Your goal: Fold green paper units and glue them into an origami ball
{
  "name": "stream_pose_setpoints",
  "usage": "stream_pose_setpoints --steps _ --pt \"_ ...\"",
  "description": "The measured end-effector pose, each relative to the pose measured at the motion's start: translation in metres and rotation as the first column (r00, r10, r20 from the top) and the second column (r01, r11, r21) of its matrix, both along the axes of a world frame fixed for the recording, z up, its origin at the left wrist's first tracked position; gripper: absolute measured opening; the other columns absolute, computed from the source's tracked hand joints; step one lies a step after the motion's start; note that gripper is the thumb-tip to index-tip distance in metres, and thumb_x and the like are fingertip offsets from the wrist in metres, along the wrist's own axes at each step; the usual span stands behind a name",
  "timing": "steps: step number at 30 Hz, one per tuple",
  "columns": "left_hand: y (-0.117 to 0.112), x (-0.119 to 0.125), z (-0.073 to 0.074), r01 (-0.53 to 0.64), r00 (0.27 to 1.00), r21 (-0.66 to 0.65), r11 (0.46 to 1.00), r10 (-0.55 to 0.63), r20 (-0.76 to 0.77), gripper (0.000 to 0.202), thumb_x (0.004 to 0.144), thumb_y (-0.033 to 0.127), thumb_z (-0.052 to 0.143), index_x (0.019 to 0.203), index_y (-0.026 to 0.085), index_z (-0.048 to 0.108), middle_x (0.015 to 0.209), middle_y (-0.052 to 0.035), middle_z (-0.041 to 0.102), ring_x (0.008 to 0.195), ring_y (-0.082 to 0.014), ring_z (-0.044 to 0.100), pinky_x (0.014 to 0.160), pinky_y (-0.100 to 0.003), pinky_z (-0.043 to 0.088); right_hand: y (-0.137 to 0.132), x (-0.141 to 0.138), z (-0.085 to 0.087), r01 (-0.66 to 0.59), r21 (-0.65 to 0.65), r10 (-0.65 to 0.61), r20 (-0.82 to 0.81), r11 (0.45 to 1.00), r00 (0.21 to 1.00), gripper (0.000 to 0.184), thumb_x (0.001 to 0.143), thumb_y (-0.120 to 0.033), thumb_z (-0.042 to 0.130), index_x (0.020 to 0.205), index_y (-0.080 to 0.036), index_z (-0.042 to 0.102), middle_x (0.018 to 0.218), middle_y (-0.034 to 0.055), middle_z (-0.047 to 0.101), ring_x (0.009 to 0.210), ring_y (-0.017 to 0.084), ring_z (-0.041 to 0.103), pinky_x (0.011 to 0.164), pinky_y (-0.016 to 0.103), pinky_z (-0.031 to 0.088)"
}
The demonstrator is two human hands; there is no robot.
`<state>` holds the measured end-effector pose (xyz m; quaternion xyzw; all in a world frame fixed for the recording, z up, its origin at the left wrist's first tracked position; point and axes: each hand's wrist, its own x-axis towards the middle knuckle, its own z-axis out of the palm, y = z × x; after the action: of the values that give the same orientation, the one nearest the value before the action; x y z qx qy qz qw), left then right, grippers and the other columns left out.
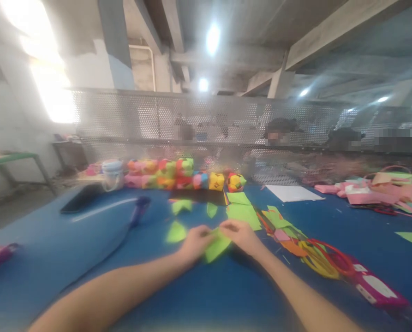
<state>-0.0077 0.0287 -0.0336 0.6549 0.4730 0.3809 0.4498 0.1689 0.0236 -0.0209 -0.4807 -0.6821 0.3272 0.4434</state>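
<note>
Both my hands meet over a blue table (88, 258) and pinch one light green paper piece (217, 246). My left hand (196, 242) grips its left side with closed fingers. My right hand (239, 234) holds its upper right edge, fingers curled. More green folded pieces (176, 232) lie just beyond my left hand, and flat green sheets (243, 213) lie behind my right hand. The picture is blurred by motion.
A row of colourful folded paper cubes (178, 175) lines the table's far edge beside a plastic jar (112, 175). A dark phone (83, 198) and a blue pen (139, 210) lie left. Paper scraps, red-handled scissors (330, 258) and a pink packet (379, 288) lie right. People sit behind a mesh screen (226, 120).
</note>
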Motion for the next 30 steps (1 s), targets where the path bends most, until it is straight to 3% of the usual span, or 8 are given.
stream_pose_setpoints --steps 4,10,20,30 --pt "0.001 0.000 -0.001 -0.011 1.000 0.030 0.999 0.011 0.001 0.022 0.070 0.035 0.058 0.070 0.014 0.059 0.065 -0.0005 0.058 0.061 -0.0130 0.051 0.055 -0.024 0.038 0.004 -0.001 -0.009 0.052 0.029 -0.051 -0.040 0.998 0.998 0.029 0.075 -0.043 0.056 0.080 -0.017 0.066 0.075 0.0040 0.067 0.072 0.019 0.060 0.067 0.029 0.047" --pt "0.001 0.000 0.002 -0.031 0.999 0.085 0.996 0.034 -0.029 0.017 0.070 0.031 0.057 0.069 0.014 0.060 0.061 0.0014 0.055 0.059 -0.0117 0.048 0.054 -0.023 0.037 0.003 -0.003 -0.017 0.099 0.048 -0.096 -0.069 0.994 0.993 0.044 0.080 -0.054 0.047 0.061 -0.017 0.060 0.054 0.0016 0.057 0.059 0.018 0.055 0.058 0.027 0.043" --pt "-0.007 0.005 0.012 -0.107 0.989 0.152 0.983 0.121 -0.086 0.009 0.070 0.023 0.055 0.070 0.015 0.059 0.059 0.0028 0.051 0.063 -0.0123 0.049 0.058 -0.022 0.038 -0.007 -0.005 -0.011 0.116 0.044 -0.117 0.011 0.992 0.993 0.047 0.076 -0.061 0.047 0.051 -0.021 0.046 0.047 -0.0027 0.048 0.053 0.015 0.048 0.057 0.026 0.038" --pt "-0.008 0.008 0.013 -0.153 0.982 0.171 0.973 0.169 -0.087 0.003 0.069 0.014 0.053 0.070 0.015 0.056 0.061 0.0024 0.050 0.063 -0.0124 0.047 0.060 -0.024 0.036 -0.009 -0.005 -0.009 0.252 -0.050 -0.254 -0.028 0.966 0.967 0.051 0.072 -0.066 0.050 0.055 -0.019 0.056 0.053 0.0008 0.058 0.055 0.016 0.055 0.059 0.026 0.044"
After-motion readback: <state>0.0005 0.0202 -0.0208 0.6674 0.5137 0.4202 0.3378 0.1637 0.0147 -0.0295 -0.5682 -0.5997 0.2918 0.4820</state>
